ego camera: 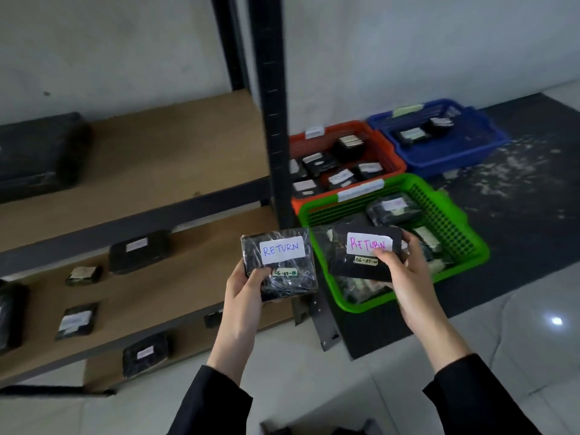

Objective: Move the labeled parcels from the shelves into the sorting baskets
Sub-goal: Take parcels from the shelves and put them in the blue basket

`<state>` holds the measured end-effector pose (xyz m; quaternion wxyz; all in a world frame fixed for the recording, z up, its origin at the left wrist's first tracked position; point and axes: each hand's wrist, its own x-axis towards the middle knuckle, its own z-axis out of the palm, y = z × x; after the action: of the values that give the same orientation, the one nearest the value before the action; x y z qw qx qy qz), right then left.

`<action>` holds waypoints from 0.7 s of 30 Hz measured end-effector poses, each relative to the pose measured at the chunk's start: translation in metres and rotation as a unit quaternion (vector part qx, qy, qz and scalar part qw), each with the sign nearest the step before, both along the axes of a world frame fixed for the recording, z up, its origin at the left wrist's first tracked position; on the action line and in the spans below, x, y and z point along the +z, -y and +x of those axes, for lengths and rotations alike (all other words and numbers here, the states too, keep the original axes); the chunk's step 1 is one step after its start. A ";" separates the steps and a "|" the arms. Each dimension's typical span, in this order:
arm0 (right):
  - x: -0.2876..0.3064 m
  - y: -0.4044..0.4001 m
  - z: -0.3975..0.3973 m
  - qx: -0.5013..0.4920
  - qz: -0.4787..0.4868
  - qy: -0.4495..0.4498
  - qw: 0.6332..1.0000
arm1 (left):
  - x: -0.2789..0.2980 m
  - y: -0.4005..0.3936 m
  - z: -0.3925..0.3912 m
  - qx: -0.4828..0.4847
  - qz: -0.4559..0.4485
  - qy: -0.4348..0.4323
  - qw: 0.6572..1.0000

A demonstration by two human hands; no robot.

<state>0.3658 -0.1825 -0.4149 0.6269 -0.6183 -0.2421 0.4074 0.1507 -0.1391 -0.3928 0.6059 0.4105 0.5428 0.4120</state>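
My left hand [243,285] grips a black wrapped parcel [293,279] whose white label reads RETURN in blue. My right hand [405,274] holds a second black parcel [354,270] labelled RETURN in pink, over the near left part of the green basket [452,221]. The two parcels are side by side in front of the shelf post. The green basket has several wrapped parcels in it. Behind it stand an orange basket [384,146] and a blue basket [464,152], each holding labelled parcels.
Wooden shelves [163,142] on a dark metal frame fill the left, its upright post [273,120] right beside the baskets. More black parcels, such as one [138,251], lie on the lower shelves, and a large one [40,152] on the upper shelf. The baskets rest on a dark mat [518,246].
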 end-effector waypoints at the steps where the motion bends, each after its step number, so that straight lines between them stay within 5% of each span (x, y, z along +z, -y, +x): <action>1: 0.001 0.003 0.020 -0.009 0.002 -0.001 1.000 | 0.002 0.001 0.021 -0.010 0.006 -0.001 1.000; 21: 0.000 -0.055 0.311 -0.086 -0.039 0.024 0.995 | -0.014 -0.078 0.306 -0.034 -0.044 0.008 0.998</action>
<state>0.6769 -0.1272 -0.4150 0.6290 -0.6705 -0.1864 0.3465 0.4564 -0.0610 -0.4064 0.6412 0.3982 0.5417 0.3700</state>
